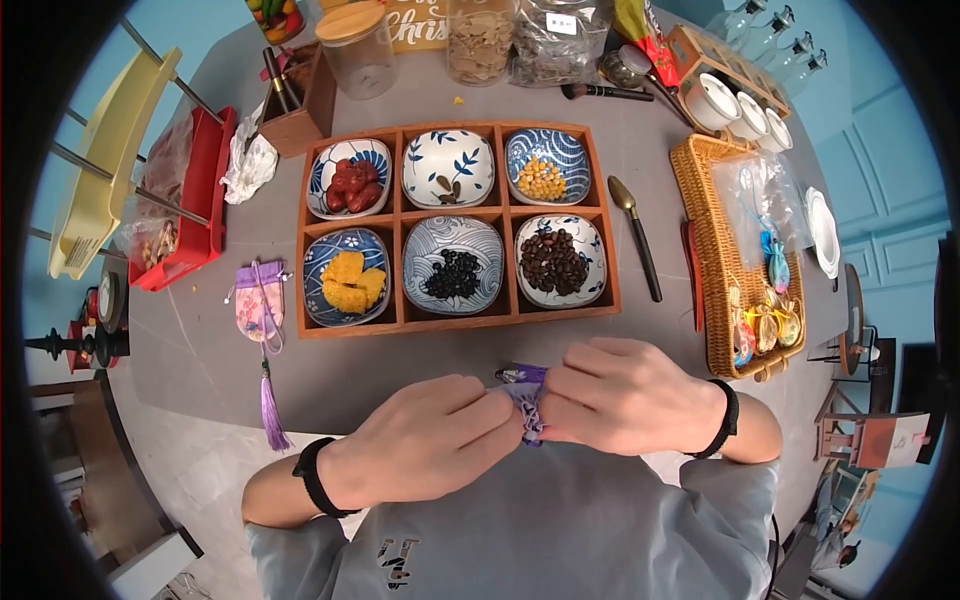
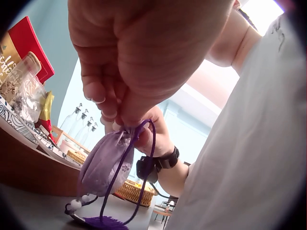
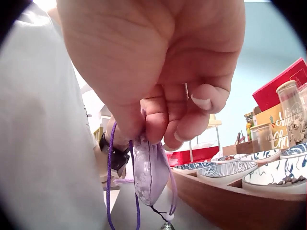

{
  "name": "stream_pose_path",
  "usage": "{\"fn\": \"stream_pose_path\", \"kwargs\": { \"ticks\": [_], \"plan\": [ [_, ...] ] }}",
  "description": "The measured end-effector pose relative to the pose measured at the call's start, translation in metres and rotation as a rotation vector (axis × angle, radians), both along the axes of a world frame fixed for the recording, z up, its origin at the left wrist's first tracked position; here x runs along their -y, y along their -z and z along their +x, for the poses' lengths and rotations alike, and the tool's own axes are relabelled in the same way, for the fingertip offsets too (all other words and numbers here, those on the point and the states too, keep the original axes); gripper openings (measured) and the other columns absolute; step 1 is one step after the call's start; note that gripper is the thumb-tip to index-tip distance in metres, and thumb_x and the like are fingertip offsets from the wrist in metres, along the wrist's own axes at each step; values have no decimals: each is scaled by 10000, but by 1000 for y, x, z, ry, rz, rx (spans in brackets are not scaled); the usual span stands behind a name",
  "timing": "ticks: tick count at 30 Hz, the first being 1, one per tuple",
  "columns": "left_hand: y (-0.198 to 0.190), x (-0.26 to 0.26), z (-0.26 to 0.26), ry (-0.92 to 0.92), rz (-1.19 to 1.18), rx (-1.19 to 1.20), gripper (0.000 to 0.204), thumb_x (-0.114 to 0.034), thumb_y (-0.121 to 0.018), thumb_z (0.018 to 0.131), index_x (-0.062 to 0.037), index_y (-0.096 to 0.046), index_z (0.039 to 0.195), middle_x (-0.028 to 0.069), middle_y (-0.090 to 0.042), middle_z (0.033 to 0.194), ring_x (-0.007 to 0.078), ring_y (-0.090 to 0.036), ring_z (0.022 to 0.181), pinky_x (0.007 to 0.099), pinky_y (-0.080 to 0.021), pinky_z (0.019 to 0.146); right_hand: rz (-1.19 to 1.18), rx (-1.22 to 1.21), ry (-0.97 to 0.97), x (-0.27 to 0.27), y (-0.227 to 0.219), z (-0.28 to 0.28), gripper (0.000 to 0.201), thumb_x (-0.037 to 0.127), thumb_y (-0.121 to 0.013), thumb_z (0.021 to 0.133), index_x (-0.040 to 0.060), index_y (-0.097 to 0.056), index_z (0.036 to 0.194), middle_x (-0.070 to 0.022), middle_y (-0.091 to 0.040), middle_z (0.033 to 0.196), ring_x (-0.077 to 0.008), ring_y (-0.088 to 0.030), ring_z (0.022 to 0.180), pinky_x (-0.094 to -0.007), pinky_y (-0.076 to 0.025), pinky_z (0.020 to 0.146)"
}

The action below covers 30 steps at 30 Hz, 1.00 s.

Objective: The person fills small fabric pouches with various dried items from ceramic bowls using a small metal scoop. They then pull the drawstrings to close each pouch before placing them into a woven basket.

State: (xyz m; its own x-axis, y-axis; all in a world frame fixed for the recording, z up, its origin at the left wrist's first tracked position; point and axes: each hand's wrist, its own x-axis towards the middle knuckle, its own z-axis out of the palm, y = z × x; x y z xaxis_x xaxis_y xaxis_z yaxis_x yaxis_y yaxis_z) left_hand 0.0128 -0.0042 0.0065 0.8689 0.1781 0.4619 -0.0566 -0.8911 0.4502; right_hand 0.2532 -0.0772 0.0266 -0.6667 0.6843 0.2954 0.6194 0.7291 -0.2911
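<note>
Close in front of my body, both hands pinch the gathered mouth of a small purple drawstring sachet [image 1: 531, 412]. My left hand [image 1: 425, 435] grips it from one side, my right hand [image 1: 625, 395] from the other. In the left wrist view the lilac pouch [image 2: 103, 165] hangs rounded below the fingertips. A dark purple cord [image 2: 149, 158] loops down beside it, with white beads [image 2: 76, 205] and a purple tassel [image 2: 105, 222] at the bottom. The right wrist view shows the same sachet [image 3: 149, 175] hanging under curled fingers. Fingers hide most of its neck.
Ahead stands a wooden divided tray [image 1: 400, 328] with bowls of red dates, yellow pieces, corn kernels, black beans and dark brown beans. A pink sachet [image 1: 260, 305] lies left. To the right are a spoon [image 1: 636, 235] and a wicker basket [image 1: 715, 340]. Jars [image 1: 358, 60] line the back.
</note>
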Motion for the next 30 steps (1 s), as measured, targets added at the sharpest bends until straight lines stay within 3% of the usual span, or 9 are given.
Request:
{"fn": "stream_pose_path", "kwargs": {
  "ticks": [6,9,12,15,20,23,30],
  "plan": [
    [-5,-6,-6,34,17,-33,267,-67,-699,677,-17,-632,932,47,-523,894,202,-528,725,317,-492,600,-16,-5,-44,2,0,3,171,176,-732,780,84,-589,765,-14,-490,748,-184,-523,710,-310,-476,591],
    [-8,-17,-20,-10,-3,-78,249,-61,-788,734,-2,-689,955,69,-609,931,215,-555,677,330,-476,561,-42,7,-7,3,-6,15,165,165,-721,777,80,-579,768,-17,-475,732,-186,-516,704,-315,-476,589],
    [-10,-13,-13,6,6,-109,259,-68,-807,726,-4,-686,945,66,-610,906,214,-562,680,330,-481,569,-46,-5,2,5,-3,13,177,162,-743,772,90,-582,784,-14,-472,730,-185,-512,686,-325,-469,564],
    [-7,-13,-12,-11,0,-80,258,-68,-696,680,1,-651,925,62,-542,906,211,-534,731,321,-490,598,-30,-64,28,6,-1,11,172,158,-747,771,97,-591,808,-8,-466,731,-176,-507,672,-317,-461,547],
    [-8,-12,-16,-36,18,-78,256,-67,-702,682,1,-654,924,61,-542,903,212,-542,733,323,-496,604,117,-76,50,6,-6,7,197,122,-737,736,92,-636,903,0,-448,735,-149,-493,636,-287,-447,526],
    [-9,-11,-16,-43,24,-81,255,-65,-706,687,3,-658,928,60,-540,900,212,-543,731,322,-499,607,77,46,28,7,-7,8,253,102,-722,718,79,-657,962,-3,-453,743,-140,-493,626,-276,-450,530],
    [-9,-11,-20,-50,64,-71,255,-71,-726,699,3,-654,932,65,-555,925,208,-551,718,321,-502,599,67,9,16,8,0,3,192,98,-713,718,54,-644,891,-14,-463,740,-153,-515,650,-282,-464,550]
  ]
}}
